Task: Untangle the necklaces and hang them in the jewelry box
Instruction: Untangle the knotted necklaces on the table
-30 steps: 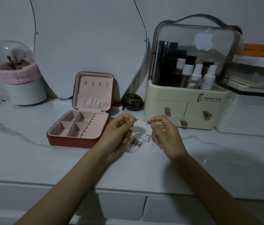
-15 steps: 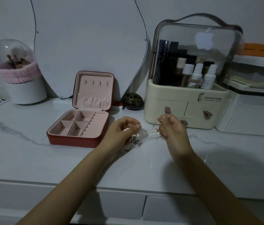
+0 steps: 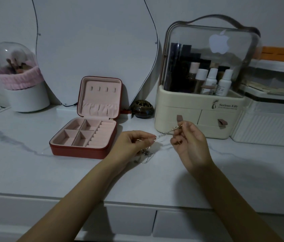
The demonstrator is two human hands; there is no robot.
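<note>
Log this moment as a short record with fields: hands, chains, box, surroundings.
left hand: pinches the necklaces, tangle hanging below
right hand: pinches the chain's other end, raised
chain: stretched between both hands
jewelry box: open on the table, lid hooks bare
behind: cosmetics organizer, mirror

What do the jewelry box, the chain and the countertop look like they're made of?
Jewelry box: red, faintly shiny shell, probably faux leather; matte pink lining looks like velvet. Chain pinched between both hands: thin, silver-toned and glinting, likely metal. Countertop: white with grey veins, marble or a marble-look surface.
</note>
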